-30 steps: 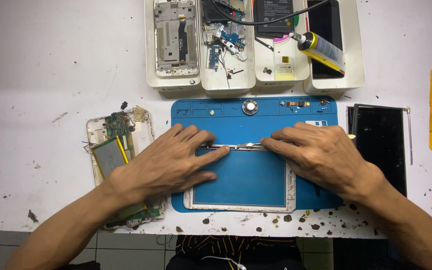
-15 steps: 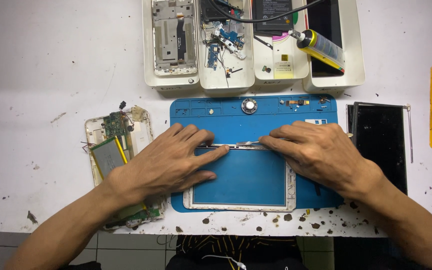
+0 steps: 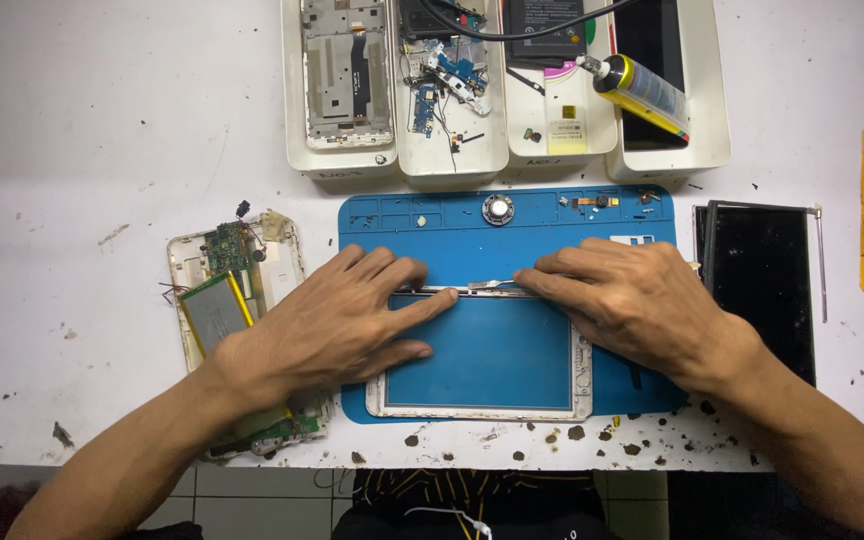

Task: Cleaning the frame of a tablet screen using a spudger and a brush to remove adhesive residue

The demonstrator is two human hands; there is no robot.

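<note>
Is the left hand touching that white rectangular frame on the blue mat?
Touching: the head view shows the left hand pressing its fingers on the white rectangular frame's top edge.

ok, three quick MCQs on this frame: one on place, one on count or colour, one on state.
1. Where does the opened tablet back with the silver battery lie?
A. left of the blue work mat
B. in a white tray
C. right of the mat

2. How many white trays stand side by side above the mat?
A. two
B. four
C. six

3. The white tablet frame on the mat is:
A. glass intact
B. empty, mat showing through
C. covered by cloth

Answers:
A, it lies under the left hand's wrist.
B, four stand side by side.
C is wrong; B, blue shows inside it.
</note>
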